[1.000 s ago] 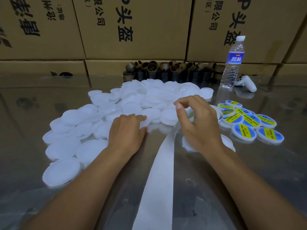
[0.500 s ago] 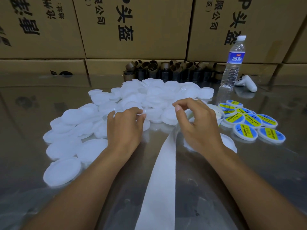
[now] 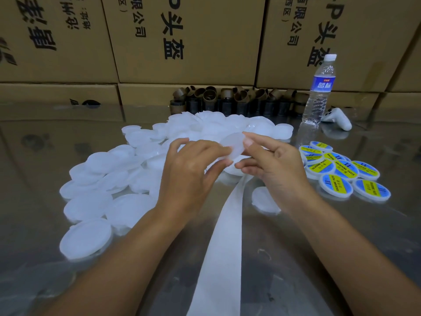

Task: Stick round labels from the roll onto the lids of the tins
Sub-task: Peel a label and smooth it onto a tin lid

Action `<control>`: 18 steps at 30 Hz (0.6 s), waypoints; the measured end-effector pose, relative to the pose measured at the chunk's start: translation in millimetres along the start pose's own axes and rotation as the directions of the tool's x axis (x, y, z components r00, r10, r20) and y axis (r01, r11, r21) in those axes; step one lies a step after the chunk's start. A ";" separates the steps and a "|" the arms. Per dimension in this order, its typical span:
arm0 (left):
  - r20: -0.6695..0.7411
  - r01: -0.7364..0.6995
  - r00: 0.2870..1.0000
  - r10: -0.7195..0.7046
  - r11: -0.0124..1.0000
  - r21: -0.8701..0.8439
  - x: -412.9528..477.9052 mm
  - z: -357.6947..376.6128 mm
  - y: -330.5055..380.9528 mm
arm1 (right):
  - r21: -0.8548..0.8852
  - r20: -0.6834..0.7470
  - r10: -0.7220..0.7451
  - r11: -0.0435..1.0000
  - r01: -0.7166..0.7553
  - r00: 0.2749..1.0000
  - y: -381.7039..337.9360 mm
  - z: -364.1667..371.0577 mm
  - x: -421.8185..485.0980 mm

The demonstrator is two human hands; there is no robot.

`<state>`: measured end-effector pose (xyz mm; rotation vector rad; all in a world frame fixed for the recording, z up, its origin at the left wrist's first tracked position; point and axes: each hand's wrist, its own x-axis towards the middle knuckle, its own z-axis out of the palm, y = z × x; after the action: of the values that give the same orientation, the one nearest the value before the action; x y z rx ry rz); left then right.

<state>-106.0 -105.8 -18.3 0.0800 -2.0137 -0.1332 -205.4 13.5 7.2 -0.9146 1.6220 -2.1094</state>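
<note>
At the frame's centre, the left hand (image 3: 191,165) and right hand (image 3: 273,165) pinch one white lid (image 3: 232,147), tilted, above the white lids (image 3: 107,176) at left; labelled lids (image 3: 341,174) lie at right.

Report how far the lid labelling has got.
Done: a small cluster of labelled lids lies at the right. In hand: the left hand and right hand hold one blank lid up, no label on it yet. Left: the big pile of blank lids, far more than those finished.
</note>
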 end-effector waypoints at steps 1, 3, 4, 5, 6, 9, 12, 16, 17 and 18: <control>0.006 -0.016 1.000 0.016 1.000 -0.009 -0.3 -0.1 -0.8 | 0.050 0.015 0.031 0.998 -0.032 0.999 -0.2 -0.5 0.2; 0.011 -0.018 1.000 0.019 0.999 -0.038 -0.4 0.3 -2.7 | 0.099 0.020 0.071 0.992 -0.073 0.997 -0.4 -1.2 1.2; 0.013 0.004 1.000 -0.003 0.998 -0.066 -0.4 0.9 -2.4 | 0.100 0.014 0.080 0.992 -0.081 0.997 -0.2 -1.2 1.8; 0.012 0.046 0.999 -0.045 0.993 -0.110 -0.2 1.4 -0.7 | 0.094 0.007 0.082 0.992 -0.083 0.997 -0.2 -1.3 2.3; 0.008 0.110 0.994 -0.110 0.979 -0.173 -0.1 1.9 1.7 | 0.084 0.002 0.083 0.993 -0.082 0.997 -0.1 -1.4 2.6; 0.046 0.376 0.919 -0.391 0.835 -0.402 1.8 1.2 13.6 | 0.053 0.011 0.088 0.995 -0.088 0.996 -0.1 -1.1 2.0; 0.205 0.616 0.721 -0.662 0.476 -0.628 5.5 2.2 13.8 | 0.029 0.045 0.096 0.995 -0.097 0.994 -0.4 0.2 0.3; 0.583 0.720 0.496 -0.643 -0.071 -0.690 12.7 -1.5 8.8 | -0.029 0.113 0.074 0.997 -0.071 0.991 -0.4 1.3 -1.2; 0.623 0.724 0.496 -0.605 -0.108 -0.681 12.3 -1.9 8.3 | -0.056 0.125 0.067 0.997 -0.060 0.990 -0.3 1.7 -1.6; 0.639 0.733 0.514 -0.572 -0.095 -0.674 10.9 -1.4 7.2 | -0.084 0.136 0.059 0.995 -0.048 0.989 -0.1 2.2 -2.0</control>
<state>-109.4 -100.0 -7.1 0.3584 -1.4851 -2.0548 -202.4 13.1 7.0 -1.0072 1.6513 -1.9122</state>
